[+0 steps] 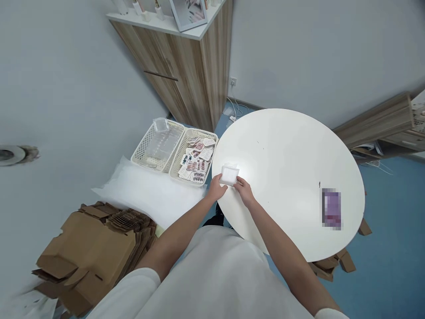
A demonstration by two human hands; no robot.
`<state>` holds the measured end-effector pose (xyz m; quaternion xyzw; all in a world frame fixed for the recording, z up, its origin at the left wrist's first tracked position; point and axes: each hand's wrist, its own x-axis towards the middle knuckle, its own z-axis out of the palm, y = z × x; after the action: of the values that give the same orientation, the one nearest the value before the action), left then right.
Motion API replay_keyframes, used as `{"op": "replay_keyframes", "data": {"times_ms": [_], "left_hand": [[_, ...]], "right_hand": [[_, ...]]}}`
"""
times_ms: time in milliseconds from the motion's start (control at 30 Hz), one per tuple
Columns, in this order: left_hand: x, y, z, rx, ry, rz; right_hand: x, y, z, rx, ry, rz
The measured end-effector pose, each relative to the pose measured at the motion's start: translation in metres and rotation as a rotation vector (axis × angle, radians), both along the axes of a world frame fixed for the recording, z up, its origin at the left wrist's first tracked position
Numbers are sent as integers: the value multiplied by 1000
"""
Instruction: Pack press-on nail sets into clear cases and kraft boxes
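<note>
One small white box (229, 175) is between the two hands, over the tabletop (285, 164), just inside its left edge on the person's side. Its outline looks almost square, so I cannot tell a long axis; its flat face is turned upward, and a thin see-through part stands out at its far side. The fingers of the left hand (217, 188) grasp its left side, and those of the right hand (244, 190) grasp its right near corner.

The tabletop is white and rounded; near its right edge lies a purple item (332, 208), too blurred to name. Just beside the left edge stands a basket of printed cards (186, 181), and next to it a basket of clear boxes (141, 145). Nearer to the person are white sheets (149, 190) and a pile of brown cardboard (96, 239). Beyond, a wood-patterned cabinet (199, 71) stands in the corner of grey walls (285, 53), above a blue floor (392, 248).
</note>
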<state>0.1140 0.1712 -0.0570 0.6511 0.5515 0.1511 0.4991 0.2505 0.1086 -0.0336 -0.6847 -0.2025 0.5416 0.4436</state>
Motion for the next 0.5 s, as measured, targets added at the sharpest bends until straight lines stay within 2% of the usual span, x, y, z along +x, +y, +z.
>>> {"op": "replay_keyframes", "data": {"times_ms": [133,233,367,500], "left_hand": [[3,21,7,-54,74,21],[7,33,13,-103,55,31],[4,42,15,-98,-7,18],[-2,43,11,-57,-38,-9]], "right_hand": [[-6,29,-6,27,-37,-16],[-7,44,-8,37,-51,-15],[-9,55,-6,68,-36,-8],[-10,57,-4,79,-29,-15]]}}
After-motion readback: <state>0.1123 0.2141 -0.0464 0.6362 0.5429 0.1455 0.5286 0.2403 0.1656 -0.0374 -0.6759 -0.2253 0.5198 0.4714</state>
